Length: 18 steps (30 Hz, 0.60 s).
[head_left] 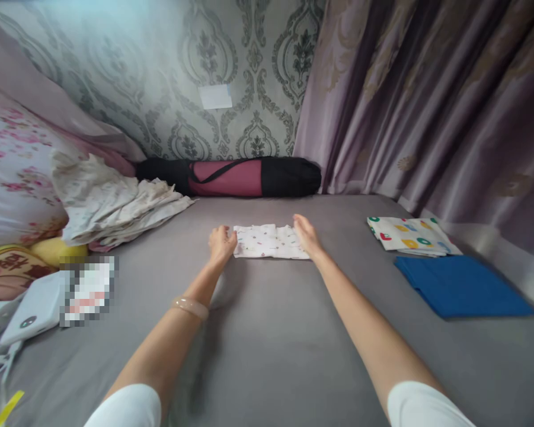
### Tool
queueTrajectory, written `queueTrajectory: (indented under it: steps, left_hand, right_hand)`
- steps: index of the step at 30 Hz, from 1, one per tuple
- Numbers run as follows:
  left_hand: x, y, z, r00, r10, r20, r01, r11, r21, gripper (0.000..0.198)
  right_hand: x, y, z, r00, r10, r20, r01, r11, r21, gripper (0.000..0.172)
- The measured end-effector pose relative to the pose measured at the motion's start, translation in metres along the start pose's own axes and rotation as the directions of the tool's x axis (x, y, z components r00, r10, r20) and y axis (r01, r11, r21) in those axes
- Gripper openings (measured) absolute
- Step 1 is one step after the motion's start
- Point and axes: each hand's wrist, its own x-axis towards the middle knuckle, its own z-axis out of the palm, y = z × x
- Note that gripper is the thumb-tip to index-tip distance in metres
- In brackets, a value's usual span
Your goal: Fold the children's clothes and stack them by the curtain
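In the head view, a folded white cloth with a small scattered print (267, 242) lies at the centre of the frame, flat on a grey sheet (275, 338). The left hand (222, 242) is at its left end, fingers curled and thumb by the edge; the right hand (307, 236) is at its right end, fingers extended and covering part of that corner. Whether either one pinches the fabric I cannot tell, since the contact is small and soft in focus. A pale bangle (191, 306) circles the left wrist, and both white sleeves (127, 409) are cut off by the bottom edge.

At right, a white cloth with bright coloured shapes (411, 231) lies just beyond a folded blue cloth (466, 287). A black and maroon roll bag (226, 179) lies along the patterned wall (253, 53) at upper centre; its left end is partly hidden by a crumpled pale cloth (115, 201). Curtains (382, 101) run out of the frame at upper right. At lower left, a pixelated patch hides most detail of a whitish item (89, 290) beside a white device (38, 308), perhaps a power bank, whose cables leave the frame.
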Motion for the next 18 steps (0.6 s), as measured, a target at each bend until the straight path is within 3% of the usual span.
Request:
queueTrajectory:
  steps: [3,6,9,13,15,18]
  left_hand:
    - [-0.007,-0.014,-0.01,0.993,-0.115,0.035,0.112,0.99,0.088,0.033]
    - [-0.015,-0.012,-0.008,0.984,-0.153,0.096,0.142,0.983,0.117,0.037]
    - [-0.022,0.001,-0.002,0.98,-0.156,0.123,0.143,0.984,0.109,0.043]
    - [-0.027,0.013,0.004,0.976,-0.18,0.12,0.168,0.98,0.108,0.044]
    - [-0.029,0.015,0.005,0.975,-0.191,0.117,0.18,0.979,0.1,0.042]
    - [-0.029,0.015,0.004,0.979,-0.153,0.133,0.148,0.988,0.047,0.035]
  right_hand:
    - [-0.005,0.03,-0.028,0.976,0.184,-0.112,-0.193,0.978,-0.073,0.046]
    - [-0.019,0.048,-0.039,0.948,0.278,-0.157,-0.3,0.944,-0.139,0.043]
    - [-0.031,0.047,-0.03,0.939,0.298,-0.172,-0.335,0.906,-0.258,0.041]
    - [-0.033,0.034,-0.008,0.966,0.217,-0.142,-0.254,0.898,-0.359,0.044]
    - [-0.029,0.029,-0.001,0.963,0.238,-0.128,-0.266,0.917,-0.297,0.041]
    - [-0.02,0.023,0.004,0.936,0.328,-0.132,-0.339,0.938,-0.074,0.033]
